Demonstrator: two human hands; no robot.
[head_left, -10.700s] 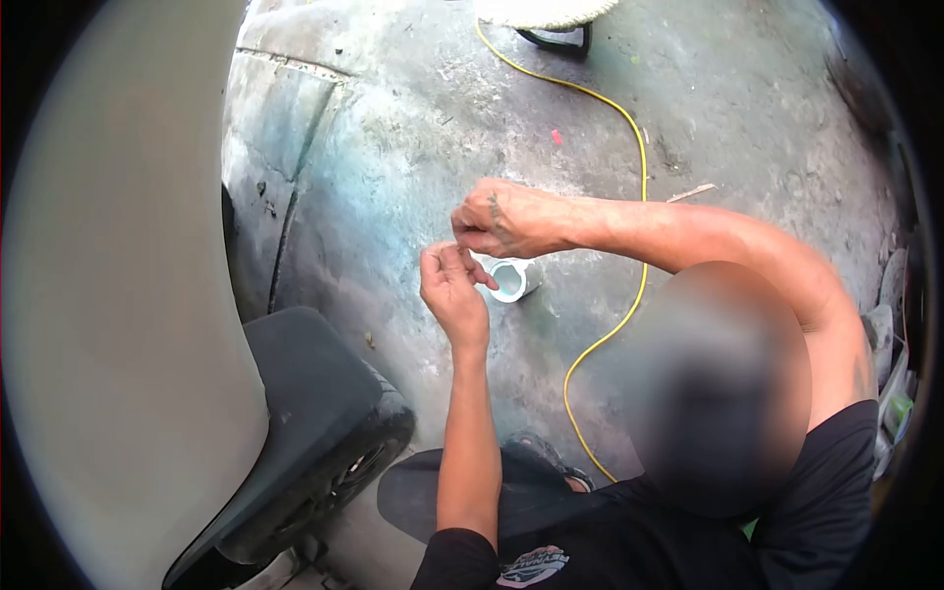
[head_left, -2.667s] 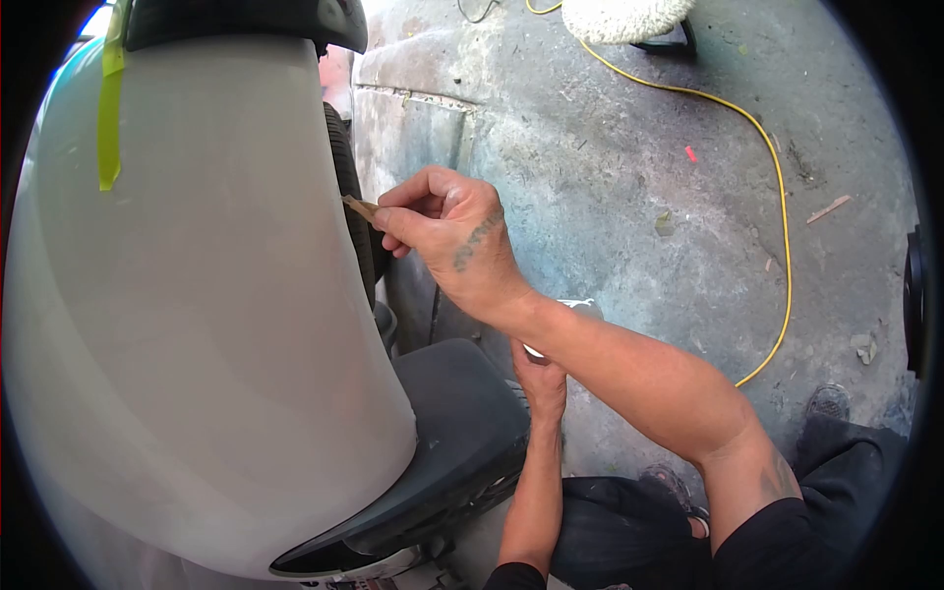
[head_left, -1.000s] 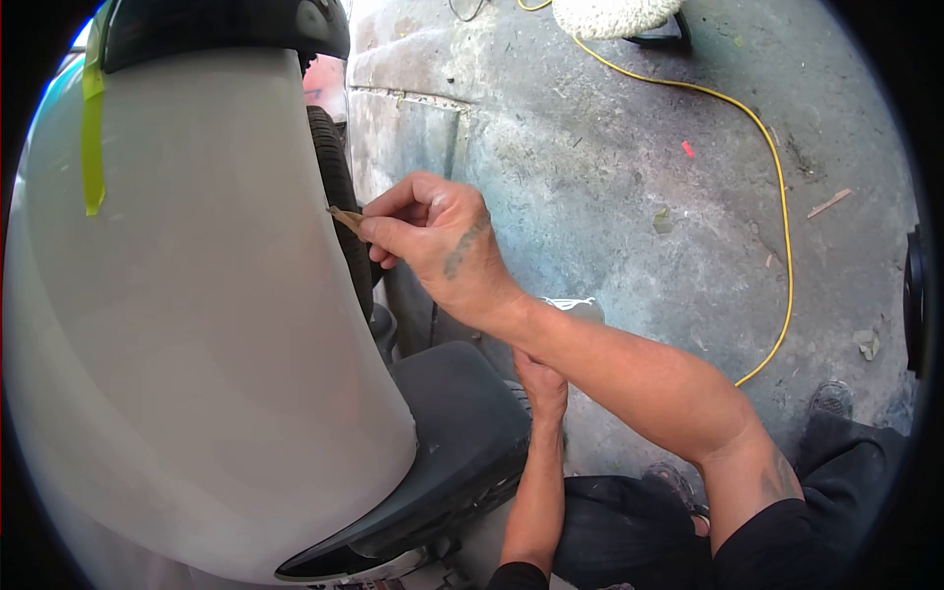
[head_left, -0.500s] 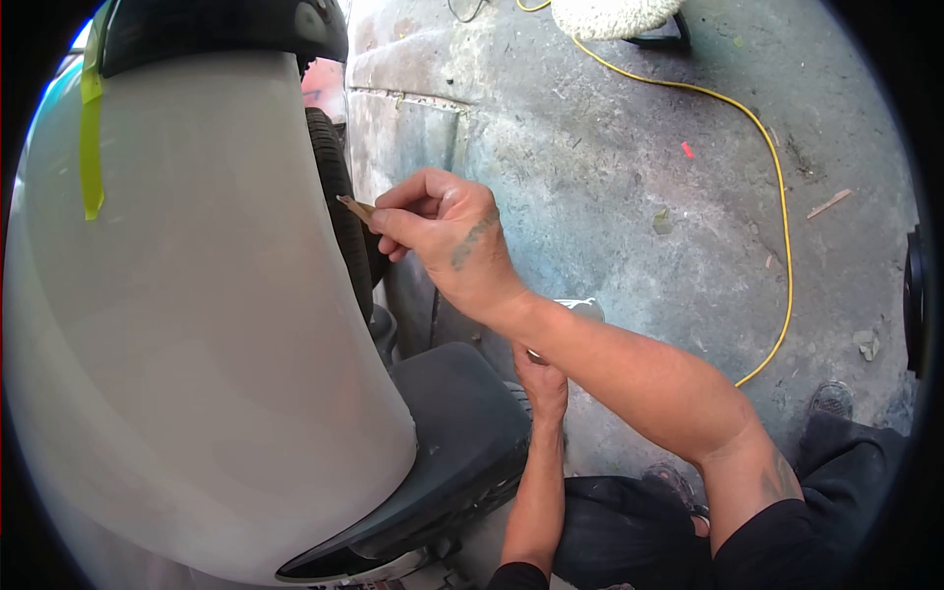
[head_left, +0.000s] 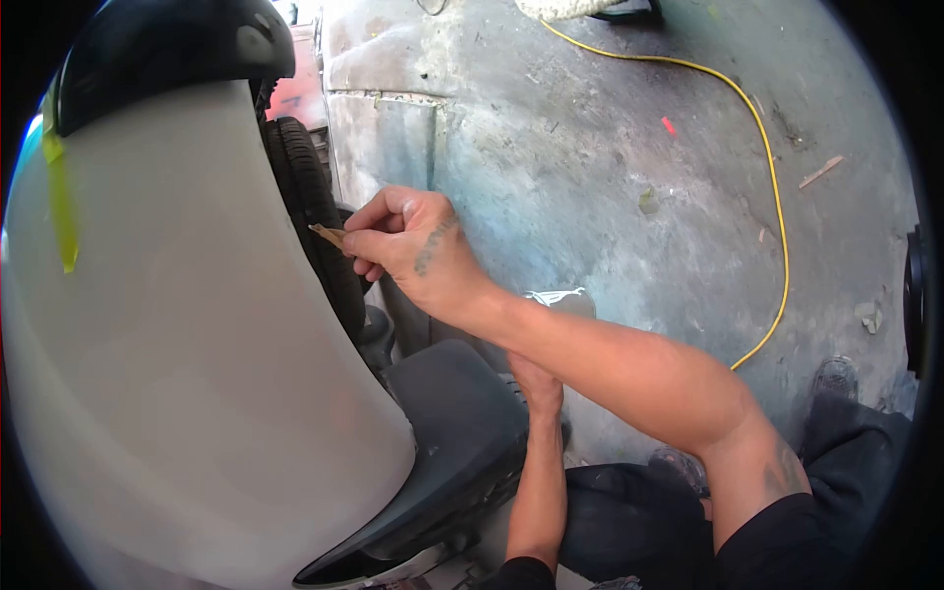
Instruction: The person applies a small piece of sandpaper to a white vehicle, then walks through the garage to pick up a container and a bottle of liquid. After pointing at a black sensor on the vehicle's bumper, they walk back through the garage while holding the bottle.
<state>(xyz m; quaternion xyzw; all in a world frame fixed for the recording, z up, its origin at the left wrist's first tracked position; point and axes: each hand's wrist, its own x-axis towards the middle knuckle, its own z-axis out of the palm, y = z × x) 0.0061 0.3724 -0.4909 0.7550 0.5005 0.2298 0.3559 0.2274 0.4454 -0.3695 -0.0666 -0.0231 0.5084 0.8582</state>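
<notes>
My right hand [head_left: 408, 241] is closed in a pinch on a small brown stick [head_left: 329, 236], whose tip points left toward the edge of a grey body panel [head_left: 197, 324]. The stick and fingers are in front of a black tire [head_left: 313, 197]. Below my right forearm is my left hand [head_left: 536, 379], mostly covered by that forearm. Part of a grey object with a white rim [head_left: 560, 298] shows just above the forearm, near my left hand; whether my left hand holds it is hidden.
Black trim [head_left: 457, 393] juts out beneath the panel. Yellow-green tape [head_left: 62, 211] hangs at its upper left, beside a black part [head_left: 177, 54]. A yellow cable [head_left: 777, 197] curves over the concrete floor [head_left: 590, 197]. A white fluffy pad [head_left: 565, 8] lies at the top.
The view has shifted a little. My right hand, still pinching the stick, appears further left and slightly lower. My left hand is now more hidden behind my right forearm.
</notes>
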